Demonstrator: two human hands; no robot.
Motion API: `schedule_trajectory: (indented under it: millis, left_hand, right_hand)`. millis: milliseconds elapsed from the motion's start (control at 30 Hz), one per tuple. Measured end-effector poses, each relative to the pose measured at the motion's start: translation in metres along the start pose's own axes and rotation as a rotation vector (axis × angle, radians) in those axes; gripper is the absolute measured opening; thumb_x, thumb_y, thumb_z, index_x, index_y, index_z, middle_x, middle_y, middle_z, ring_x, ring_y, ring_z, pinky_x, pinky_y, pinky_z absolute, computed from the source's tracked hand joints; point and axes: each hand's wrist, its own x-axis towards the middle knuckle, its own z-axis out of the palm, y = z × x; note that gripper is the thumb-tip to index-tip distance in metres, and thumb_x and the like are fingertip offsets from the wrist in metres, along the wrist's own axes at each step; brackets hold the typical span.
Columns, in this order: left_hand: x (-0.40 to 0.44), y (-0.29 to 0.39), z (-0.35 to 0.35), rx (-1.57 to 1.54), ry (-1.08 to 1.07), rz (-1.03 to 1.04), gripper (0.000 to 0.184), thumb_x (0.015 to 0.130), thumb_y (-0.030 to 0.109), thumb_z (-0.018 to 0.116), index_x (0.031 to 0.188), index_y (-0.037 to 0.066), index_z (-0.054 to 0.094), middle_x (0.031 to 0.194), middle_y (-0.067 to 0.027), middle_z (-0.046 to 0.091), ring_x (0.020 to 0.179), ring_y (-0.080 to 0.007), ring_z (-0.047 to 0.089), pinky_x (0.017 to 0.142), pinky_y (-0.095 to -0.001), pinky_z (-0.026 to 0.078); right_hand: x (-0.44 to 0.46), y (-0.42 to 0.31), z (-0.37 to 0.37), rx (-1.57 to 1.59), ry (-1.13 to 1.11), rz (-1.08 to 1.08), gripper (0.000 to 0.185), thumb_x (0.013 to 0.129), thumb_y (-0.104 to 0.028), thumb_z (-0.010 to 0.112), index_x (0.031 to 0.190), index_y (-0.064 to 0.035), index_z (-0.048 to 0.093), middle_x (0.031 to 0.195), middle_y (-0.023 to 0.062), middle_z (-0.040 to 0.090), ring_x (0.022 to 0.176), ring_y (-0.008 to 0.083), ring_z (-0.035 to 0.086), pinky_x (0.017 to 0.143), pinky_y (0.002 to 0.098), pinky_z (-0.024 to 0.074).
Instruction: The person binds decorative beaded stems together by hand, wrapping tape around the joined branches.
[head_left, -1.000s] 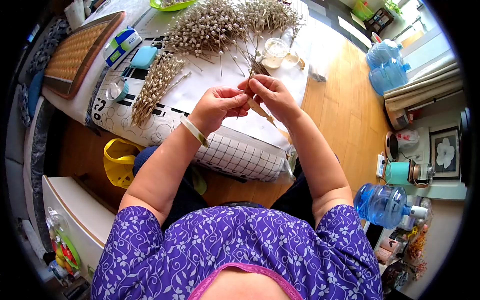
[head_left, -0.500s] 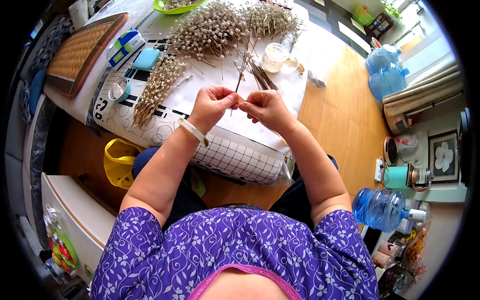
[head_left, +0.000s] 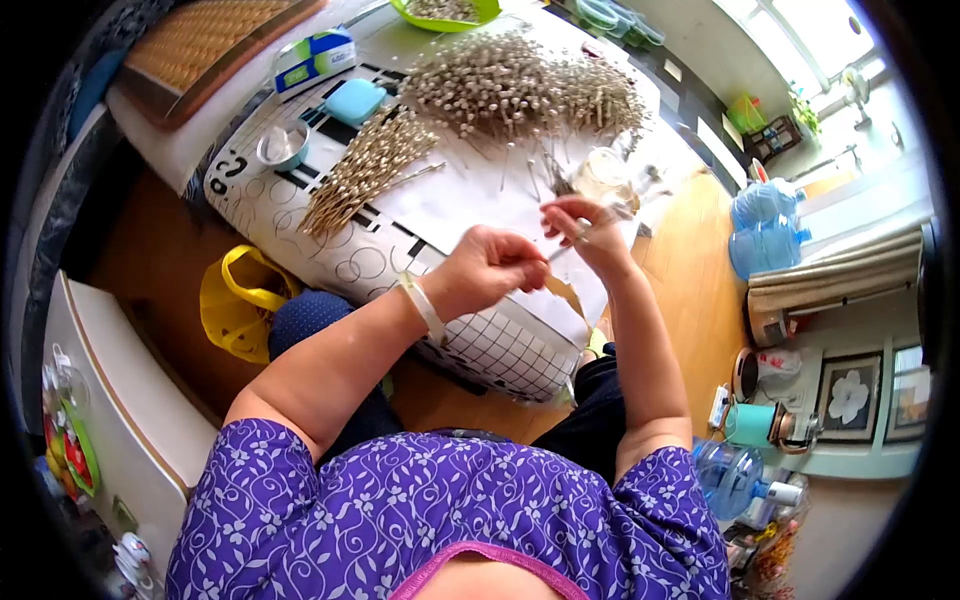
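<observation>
My left hand (head_left: 492,268) is closed in a pinch over the front of the table, with a narrow brown strip (head_left: 566,294) hanging from its fingertips. A thin grey line, perhaps a stem, shows between the hands. Just up and right is my right hand (head_left: 588,236), blurred, its fingers bent together around something small and pale that I cannot make out. Beyond the hands lie a large heap of budded stems (head_left: 490,85) and a smaller bunch (head_left: 370,165) to the left. A round open tub (head_left: 603,170) stands behind my right hand.
A blue case (head_left: 355,101), a small cup (head_left: 284,145) and a tissue pack (head_left: 315,60) are on the table's left side. A green tray (head_left: 450,14) sits at the back. On the floor at left is a yellow bag (head_left: 240,305); water bottles (head_left: 765,245) stand at right.
The view has shifted, so the table sits further right and tilted. My hands have parted, the right moving up and away from the left. The upright dark stem between them no longer shows clearly.
</observation>
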Motion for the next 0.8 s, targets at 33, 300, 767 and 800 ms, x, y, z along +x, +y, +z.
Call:
schedule_trajectory:
  millis: [33, 300, 767, 800]
  left_hand:
    - [-0.003, 0.004, 0.002, -0.022, -0.045, 0.005, 0.007, 0.079, 0.001, 0.058, 0.083, -0.004, 0.059, 0.075, -0.0085, 0.062, 0.067, -0.0108, 0.057, 0.064, -0.0222, 0.047]
    - [-0.004, 0.013, -0.005, -0.067, -0.069, 0.058, 0.006, 0.079, 0.003, 0.059, 0.082, -0.002, 0.06, 0.071, -0.0052, 0.061, 0.066, -0.0087, 0.055, 0.063, -0.0218, 0.047]
    - [-0.009, 0.022, -0.01, -0.093, -0.049, 0.084, 0.006, 0.079, 0.003, 0.06, 0.082, -0.002, 0.06, 0.071, -0.005, 0.061, 0.065, -0.0084, 0.056, 0.062, -0.0217, 0.047]
    - [-0.01, 0.02, -0.009, -0.076, -0.059, 0.085, 0.006, 0.079, 0.003, 0.06, 0.082, -0.002, 0.06, 0.071, -0.0052, 0.061, 0.065, -0.0086, 0.056, 0.062, -0.0219, 0.047]
  right_hand:
    - [0.011, -0.011, 0.011, -0.074, -0.009, -0.013, 0.018, 0.082, -0.019, 0.057, 0.089, -0.0035, 0.062, 0.073, 0.0023, 0.062, 0.064, 0.0094, 0.058, 0.055, 0.0224, 0.045]
    - [0.117, -0.032, 0.072, -0.73, 0.281, -0.385, 0.015, 0.072, -0.02, 0.062, 0.075, -0.0061, 0.064, 0.074, 0.0123, 0.062, 0.074, 0.0283, 0.059, 0.068, 0.0352, 0.0461]
    - [0.128, -0.024, 0.058, -0.402, 0.053, -0.127, 0.012, 0.076, -0.012, 0.06, 0.078, -0.001, 0.064, 0.062, 0.0087, 0.06, 0.05, 0.0105, 0.056, 0.048, 0.0254, 0.0473]
    - [0.112, -0.032, 0.055, -0.329, 0.018, -0.102, 0.013, 0.077, -0.01, 0.059, 0.082, 0.0019, 0.062, 0.062, 0.0077, 0.06, 0.05, 0.0109, 0.056, 0.047, 0.0228, 0.0465]
